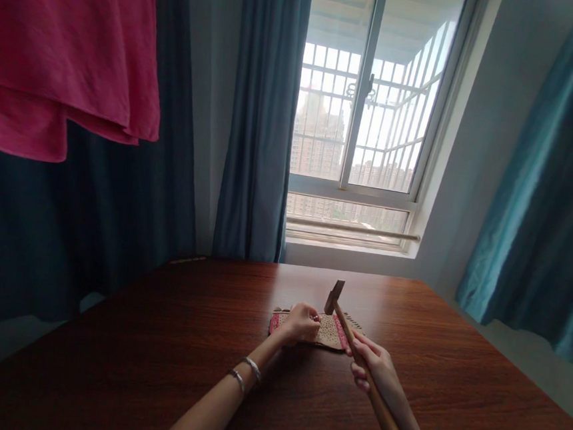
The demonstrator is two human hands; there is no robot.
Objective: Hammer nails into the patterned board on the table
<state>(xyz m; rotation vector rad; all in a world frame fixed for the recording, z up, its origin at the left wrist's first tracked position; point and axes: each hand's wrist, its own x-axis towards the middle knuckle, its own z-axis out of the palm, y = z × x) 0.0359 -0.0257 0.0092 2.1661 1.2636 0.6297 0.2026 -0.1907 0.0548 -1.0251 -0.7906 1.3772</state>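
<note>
A hammer point(371, 383) with a long wooden handle and a dark metal head is gripped in my right hand point(376, 369). Its head is raised over the right part of a folded mat point(327, 332), beige with dark specks, pink-red bands and a fringed or ridged far edge. My left hand point(301, 323) is closed at the mat's left half, fingers curled together. Something small and dark reddish shows at those fingertips, too small to name. Two silvery bracelets circle the left wrist.
The mat lies on a glossy brown wooden table point(180, 339). Beyond its far edge are a barred window point(360, 114) and a blue curtain point(262, 119). A pink cloth point(70, 49) hangs at the upper left. Another blue curtain point(545, 177) hangs on the right.
</note>
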